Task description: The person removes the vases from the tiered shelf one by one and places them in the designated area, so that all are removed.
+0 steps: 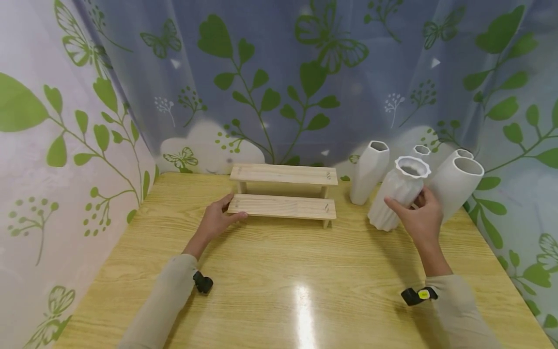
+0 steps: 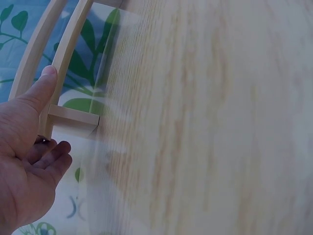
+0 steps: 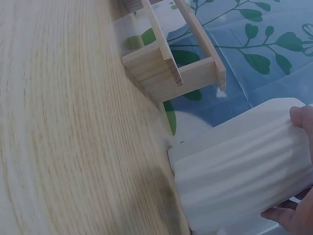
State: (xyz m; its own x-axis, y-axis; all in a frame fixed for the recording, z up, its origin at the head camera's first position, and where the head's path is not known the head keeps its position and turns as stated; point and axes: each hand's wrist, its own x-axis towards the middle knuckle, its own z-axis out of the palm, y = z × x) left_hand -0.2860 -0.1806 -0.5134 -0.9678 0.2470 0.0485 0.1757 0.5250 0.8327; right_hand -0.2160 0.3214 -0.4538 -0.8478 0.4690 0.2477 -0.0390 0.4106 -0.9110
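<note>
At the left end of the two-tier wooden stand, my left hand holds the lower board, its thumb on the board's top in the left wrist view. My right hand grips a white ribbed vase with a scalloped rim, thumb on one side and fingers on the other. The vase's base is close to the table; whether it touches cannot be told. In the right wrist view the ribbed vase leans across the lower right, and part of the hand is cut off by the frame edge.
Behind the held vase stands a white faceted vase. To its right is a smooth white vase, with the rims of two more white vases partly hidden behind. The wooden table meets patterned curtains at the back and sides.
</note>
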